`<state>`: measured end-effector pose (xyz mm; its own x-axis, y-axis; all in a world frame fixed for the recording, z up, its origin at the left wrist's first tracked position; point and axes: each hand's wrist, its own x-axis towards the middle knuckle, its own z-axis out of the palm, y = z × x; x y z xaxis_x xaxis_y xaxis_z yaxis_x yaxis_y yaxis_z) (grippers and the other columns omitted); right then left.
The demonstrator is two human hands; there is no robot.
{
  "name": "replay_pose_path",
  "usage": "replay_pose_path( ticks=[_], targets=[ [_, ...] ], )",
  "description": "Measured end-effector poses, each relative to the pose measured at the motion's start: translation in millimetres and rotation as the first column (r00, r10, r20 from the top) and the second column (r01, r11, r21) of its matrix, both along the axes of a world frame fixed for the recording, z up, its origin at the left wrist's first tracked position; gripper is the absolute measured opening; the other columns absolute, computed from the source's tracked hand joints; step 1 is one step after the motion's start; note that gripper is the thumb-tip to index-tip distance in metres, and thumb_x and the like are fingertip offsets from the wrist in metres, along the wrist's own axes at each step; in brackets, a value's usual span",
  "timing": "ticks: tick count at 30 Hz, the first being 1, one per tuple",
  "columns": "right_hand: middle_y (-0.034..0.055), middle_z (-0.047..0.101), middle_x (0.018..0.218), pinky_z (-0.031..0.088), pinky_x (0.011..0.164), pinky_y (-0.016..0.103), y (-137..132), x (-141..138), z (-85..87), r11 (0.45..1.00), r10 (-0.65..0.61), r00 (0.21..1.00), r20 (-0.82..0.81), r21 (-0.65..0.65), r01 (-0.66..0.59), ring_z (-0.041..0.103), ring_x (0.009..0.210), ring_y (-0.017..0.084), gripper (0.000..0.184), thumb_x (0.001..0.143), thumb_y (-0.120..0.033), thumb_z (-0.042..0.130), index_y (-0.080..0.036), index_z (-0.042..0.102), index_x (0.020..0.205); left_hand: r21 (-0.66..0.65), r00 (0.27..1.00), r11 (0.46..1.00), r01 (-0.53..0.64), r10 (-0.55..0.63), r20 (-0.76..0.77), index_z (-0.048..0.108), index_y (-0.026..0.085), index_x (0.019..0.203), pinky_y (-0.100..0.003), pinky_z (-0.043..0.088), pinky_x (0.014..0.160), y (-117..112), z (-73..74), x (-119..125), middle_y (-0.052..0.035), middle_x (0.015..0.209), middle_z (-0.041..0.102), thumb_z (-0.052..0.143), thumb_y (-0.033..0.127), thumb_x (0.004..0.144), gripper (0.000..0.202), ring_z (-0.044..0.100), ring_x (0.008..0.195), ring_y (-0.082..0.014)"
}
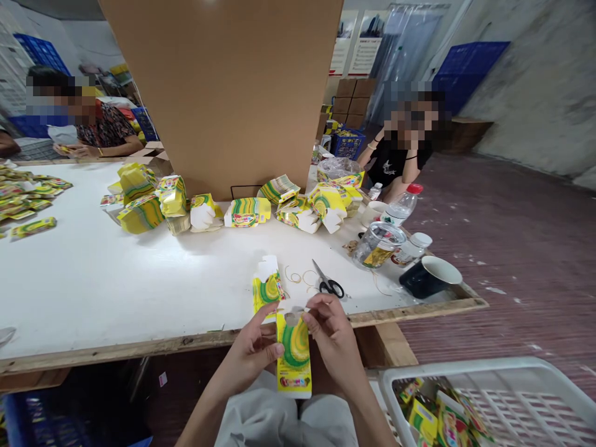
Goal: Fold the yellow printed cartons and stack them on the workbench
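Between my two hands is a small yellow and green printed carton (294, 354), held upright over my lap at the table's front edge. My left hand (254, 347) grips its left side, thumb on the front face. At its upper right edge, my right hand (328, 329) has thumb and fingers closed near the top flaps. The carton's top looks unfolded; what lies inside is hidden. Just behind it, another yellow carton (267, 288) with white flaps lies on the table. Black-handled scissors (329, 284) and loose rubber bands (294, 274) lie to the right of that carton.
Stacks of flat cartons (248, 212) line the table before a tall cardboard sheet (223, 93). A dark mug (431, 277), a plastic jar (378, 245) and bottles stand at the right. A white basket (521, 397) holds filled-looking packs. Two people (109, 127) sit across the table.
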<state>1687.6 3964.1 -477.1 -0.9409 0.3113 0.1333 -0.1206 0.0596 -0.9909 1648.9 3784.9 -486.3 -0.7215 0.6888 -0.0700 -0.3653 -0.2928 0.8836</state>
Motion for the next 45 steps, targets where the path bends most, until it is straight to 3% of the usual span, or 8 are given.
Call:
replay_pose_path(
  ticks=[9,17,26,29,32,36,41,45],
  targets=[
    [-0.0050,0.051,0.065,0.043,0.057,0.023,4.3,3.0,4.0,0.967,0.133,0.965,0.227,0.183,-0.177,0.050,0.060,0.014,0.036,0.082,-0.032,0.064,-0.022,0.063,0.117,-0.140,0.980,0.986,-0.094,0.067,-0.189,0.050,0.022,0.134,-0.031,0.051,0.083,3.2,-7.8,0.1,-0.0123,0.112,0.071,0.062,0.029,0.088,0.048,0.067,0.103,-0.0249],
    [-0.0100,0.036,0.054,0.032,0.049,0.021,-6.9,2.6,3.1,0.936,0.092,0.973,0.211,0.316,-0.157,0.038,0.049,0.011,0.025,0.086,-0.031,0.059,-0.021,0.060,0.108,-0.038,0.997,0.996,-0.078,0.077,-0.028,0.046,0.022,0.133,-0.031,0.054,0.078,1.0,-1.4,0.3,-0.0107,0.105,0.073,0.071,0.029,0.082,0.057,0.070,0.094,-0.0243],
    [0.0061,0.072,0.087,0.052,0.071,0.029,-1.9,5.4,1.0,1.000,0.023,0.998,0.066,-0.015,-0.022,0.065,0.080,0.021,0.027,0.081,-0.044,0.068,-0.020,0.072,0.093,-0.008,0.997,0.998,-0.066,0.065,-0.050,0.055,0.021,0.124,-0.029,0.054,0.075,19.7,0.9,9.8,-0.0083,0.097,0.076,0.073,0.027,0.080,0.048,0.072,0.088,-0.0225],
    [0.0075,0.074,0.087,0.053,0.073,0.032,18.7,19.9,18.0,0.989,0.008,0.997,0.079,0.148,-0.019,0.068,0.080,0.023,0.027,0.081,-0.046,0.066,-0.022,0.074,0.088,-0.039,0.987,0.998,-0.058,0.052,-0.150,0.055,0.022,0.127,-0.035,0.055,0.084,26.5,-1.6,13.6,-0.0109,0.106,0.075,0.069,0.028,0.083,0.047,0.071,0.098,-0.0259],
    [0.0074,0.074,0.084,0.052,0.075,0.038,64.3,49.3,36.8,0.822,-0.052,0.983,0.173,0.566,-0.056,0.068,0.079,0.027,0.026,0.081,-0.049,0.064,-0.026,0.076,0.080,-0.212,0.931,0.964,-0.162,0.078,-0.357,0.053,0.024,0.133,-0.044,0.047,0.101,23.2,-11.0,5.0,-0.0131,0.128,0.066,0.063,0.027,0.085,0.049,0.061,0.120,-0.0288],
    [0.0081,0.074,0.082,0.049,0.073,0.043,101.9,71.3,39.2,0.589,-0.234,0.963,0.132,0.808,0.033,0.066,0.080,0.031,0.032,0.076,-0.057,0.063,-0.029,0.077,0.078,-0.446,0.755,0.758,-0.476,0.093,-0.649,0.047,0.023,0.139,-0.056,0.014,0.119,13.0,-35.1,-16.4,-0.0127,0.146,0.051,0.059,0.025,0.086,0.054,0.041,0.139,-0.0295],
    [0.0084,0.073,0.089,0.046,0.087,0.042,41.0,13.4,-3.7,0.784,-0.160,0.957,0.241,0.620,-0.025,0.064,0.092,0.029,0.021,0.081,-0.039,0.059,-0.024,0.075,0.084,-0.520,0.708,0.704,-0.484,-0.035,-0.706,0.039,0.019,0.144,-0.057,0.011,0.120,18.1,-57.9,-22.6,-0.0151,0.146,0.051,0.055,0.021,0.086,0.060,0.041,0.139,-0.0289],
    [0.0150,0.069,0.090,0.040,0.091,0.047,-9.9,-46.1,-38.7,0.811,-0.249,0.946,0.205,0.579,0.088,0.059,0.098,0.035,0.011,0.072,-0.026,0.067,-0.018,0.072,0.078,-0.490,0.706,0.727,-0.481,-0.010,-0.708,0.040,0.019,0.143,-0.058,0.009,0.120,18.5,-63.2,-21.9,-0.0146,0.144,0.052,0.055,0.018,0.084,0.061,0.045,0.137,-0.0279]
  ],
)
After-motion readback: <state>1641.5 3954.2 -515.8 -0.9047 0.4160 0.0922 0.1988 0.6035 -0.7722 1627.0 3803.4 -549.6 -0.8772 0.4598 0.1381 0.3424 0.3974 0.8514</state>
